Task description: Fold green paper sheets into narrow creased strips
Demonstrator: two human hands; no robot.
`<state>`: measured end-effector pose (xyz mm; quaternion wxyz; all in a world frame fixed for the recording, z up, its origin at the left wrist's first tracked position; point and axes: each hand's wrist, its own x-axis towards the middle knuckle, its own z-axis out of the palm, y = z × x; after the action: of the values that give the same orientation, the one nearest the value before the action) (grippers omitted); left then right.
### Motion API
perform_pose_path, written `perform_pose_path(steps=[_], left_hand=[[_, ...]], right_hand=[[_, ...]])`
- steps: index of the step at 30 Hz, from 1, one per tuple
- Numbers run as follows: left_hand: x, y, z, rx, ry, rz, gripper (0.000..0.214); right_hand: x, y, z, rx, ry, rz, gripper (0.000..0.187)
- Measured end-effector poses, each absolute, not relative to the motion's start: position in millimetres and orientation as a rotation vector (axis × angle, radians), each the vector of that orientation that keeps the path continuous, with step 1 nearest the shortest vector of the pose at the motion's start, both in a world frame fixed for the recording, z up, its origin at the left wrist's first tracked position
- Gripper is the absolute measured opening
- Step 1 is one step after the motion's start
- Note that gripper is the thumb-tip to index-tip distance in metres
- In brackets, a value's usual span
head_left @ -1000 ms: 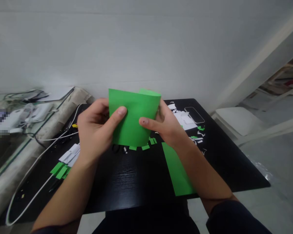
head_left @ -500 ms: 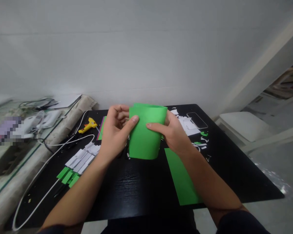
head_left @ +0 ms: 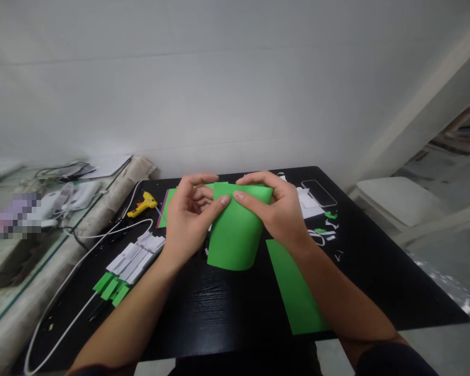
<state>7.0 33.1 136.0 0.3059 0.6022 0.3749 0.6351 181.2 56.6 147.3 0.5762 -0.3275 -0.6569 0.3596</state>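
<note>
A bent sheet of green paper [head_left: 235, 235] is held up over the table, curving round at its lower edge. My left hand [head_left: 194, 214] grips its upper left edge, thumb in front and fingers curled behind. At the upper right, my right hand [head_left: 278, 209] pinches the same sheet, its thumb close to the left thumb and its fingers over the top edge. Under my right forearm a flat green sheet [head_left: 293, 292] lies on the black table [head_left: 211, 324].
To the left are a yellow glue gun [head_left: 143, 203], folded white paper pieces [head_left: 135, 256] and green paper pieces [head_left: 112, 287]. A white cable [head_left: 58, 282] loops along that side. White scraps [head_left: 331, 230] and a dark phone-shaped object [head_left: 319, 193] lie at right.
Both hands have lowered slightly with the green paper. My right thumb has moved up toward the left thumb, and the right fingers now reach over the top edge. The sheet tilts more.
</note>
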Motion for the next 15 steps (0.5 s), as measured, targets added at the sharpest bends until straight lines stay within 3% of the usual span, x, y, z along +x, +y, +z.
perform_pose_path(steps=[10,15], left_hand=[[7.5,27.3,142.5,1.676,1.060,1.713,0.028],[0.1,28.1,142.1,1.694,1.048,1.632,0.028]], right_hand=[[186.0,53.0,152.6,-0.765,-1.559,0.793,0.012],[187.2,58.1,147.3,-0.755,-1.435,0.965,0.031]])
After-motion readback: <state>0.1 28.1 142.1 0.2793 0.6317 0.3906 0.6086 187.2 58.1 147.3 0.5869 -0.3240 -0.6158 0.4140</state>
